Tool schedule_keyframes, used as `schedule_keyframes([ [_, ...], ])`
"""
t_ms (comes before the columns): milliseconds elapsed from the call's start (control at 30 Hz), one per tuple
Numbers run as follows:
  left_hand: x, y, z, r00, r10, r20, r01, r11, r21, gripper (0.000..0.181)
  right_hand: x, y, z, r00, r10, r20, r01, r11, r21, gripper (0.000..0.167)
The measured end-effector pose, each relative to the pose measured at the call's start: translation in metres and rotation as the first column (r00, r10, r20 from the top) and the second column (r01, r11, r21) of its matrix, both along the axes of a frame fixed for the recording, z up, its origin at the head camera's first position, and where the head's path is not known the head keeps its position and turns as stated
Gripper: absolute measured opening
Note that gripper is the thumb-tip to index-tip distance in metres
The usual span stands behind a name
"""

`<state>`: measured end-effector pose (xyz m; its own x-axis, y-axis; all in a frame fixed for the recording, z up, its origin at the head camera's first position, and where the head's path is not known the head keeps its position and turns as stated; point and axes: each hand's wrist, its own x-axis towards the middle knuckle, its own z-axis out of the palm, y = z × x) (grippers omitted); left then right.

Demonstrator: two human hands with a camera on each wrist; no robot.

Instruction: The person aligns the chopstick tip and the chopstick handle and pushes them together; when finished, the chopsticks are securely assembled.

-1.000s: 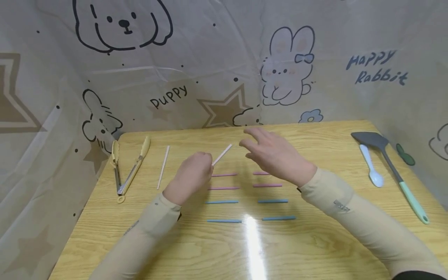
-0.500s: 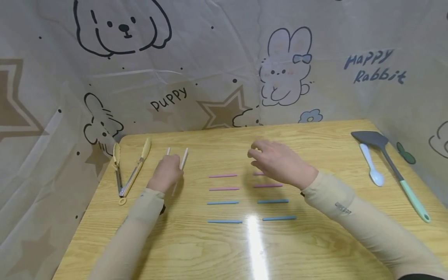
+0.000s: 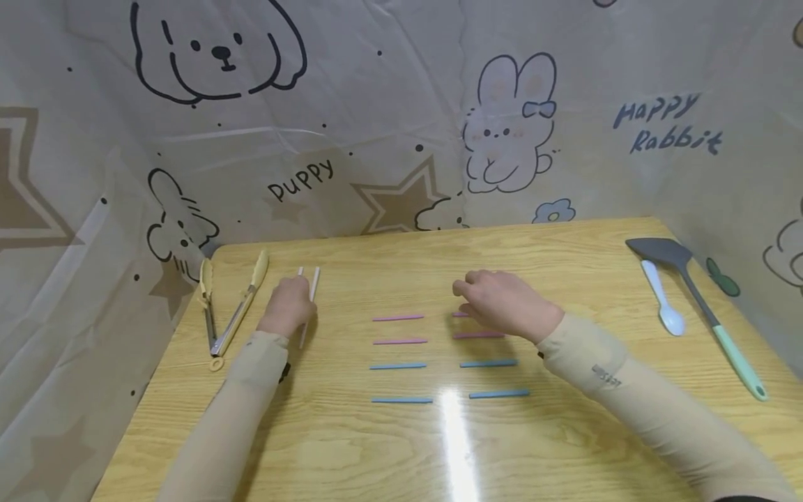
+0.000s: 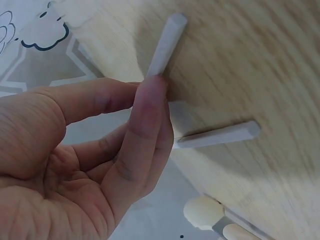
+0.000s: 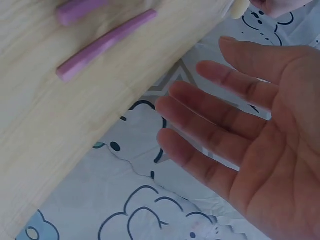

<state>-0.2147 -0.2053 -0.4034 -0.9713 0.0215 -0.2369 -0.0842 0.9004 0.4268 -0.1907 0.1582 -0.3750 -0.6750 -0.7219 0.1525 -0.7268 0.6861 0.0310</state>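
Note:
My left hand (image 3: 287, 305) is at the left of the table, pinching a slim white stick (image 4: 168, 45) between thumb and fingers. Close beside it is a second white stick (image 4: 220, 136), partly hidden by the hand in the head view. My right hand (image 3: 502, 300) hovers over the right-hand pink sticks (image 3: 479, 336), its fingers loosely bent and holding nothing; it covers part of the farther one. To the left of these lie two more pink sticks (image 3: 400, 341). Nearer me, blue sticks (image 3: 398, 366) lie in two columns, roughly parallel.
Spread-apart tongs (image 3: 237, 317) with cream tips lie at the table's left. On the right are a pale blue spoon (image 3: 659, 293) and a dark-headed spatula (image 3: 728, 338) with a mint handle. A printed cloth (image 3: 376, 104) hangs behind the wooden table (image 3: 351, 446).
My left hand has carried the white stick from the middle leftward and down, beside the other white stick. My right hand has shifted slightly nearer me.

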Motion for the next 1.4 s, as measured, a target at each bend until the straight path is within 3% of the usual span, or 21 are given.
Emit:
schedule_keyframes([
  [233,-0.007,-0.007,-0.005,0.998,-0.011,-0.058,0.008,0.999,-0.046,0.007,-0.001,0.003,-0.004,0.994,-0.047,0.098,0.044,0.999,0.028,0.022],
  [600,-0.009,-0.009,-0.008,0.995,-0.009,-0.1,0.002,0.998,-0.069,0.002,-0.002,0.006,-0.003,0.991,-0.07,0.116,0.064,0.997,0.054,0.023],
  [733,-0.006,-0.005,-0.004,0.993,-0.008,-0.122,-0.003,0.995,-0.095,0.006,-0.004,0.007,-0.002,0.991,-0.074,0.113,0.067,0.996,0.06,0.023],
  [867,0.0,0.007,0.009,0.983,-0.046,-0.18,0.021,0.99,-0.138,0.008,-0.007,0.009,0.003,0.991,-0.092,0.096,0.087,0.995,0.056,0.026],
  [1033,0.005,0.032,0.024,0.961,-0.116,-0.251,0.058,0.973,-0.225,0.028,-0.01,0.01,0.01,0.992,-0.092,0.09,0.088,0.995,0.045,0.028],
  [1100,0.006,0.041,0.024,0.941,-0.155,-0.301,0.077,0.964,-0.253,0.029,-0.01,0.009,0.011,0.991,-0.084,0.099,0.08,0.996,0.049,0.029],
  [1267,0.009,0.064,0.017,0.882,-0.275,-0.384,0.2,0.954,-0.225,0.023,-0.01,0.007,0.007,0.984,-0.075,0.165,0.065,0.996,0.062,0.033],
  [1400,0.011,0.08,0.007,0.865,-0.361,-0.348,0.309,0.93,-0.198,0.03,-0.01,0.007,0.0,0.975,-0.1,0.199,0.084,0.993,0.086,0.035],
])
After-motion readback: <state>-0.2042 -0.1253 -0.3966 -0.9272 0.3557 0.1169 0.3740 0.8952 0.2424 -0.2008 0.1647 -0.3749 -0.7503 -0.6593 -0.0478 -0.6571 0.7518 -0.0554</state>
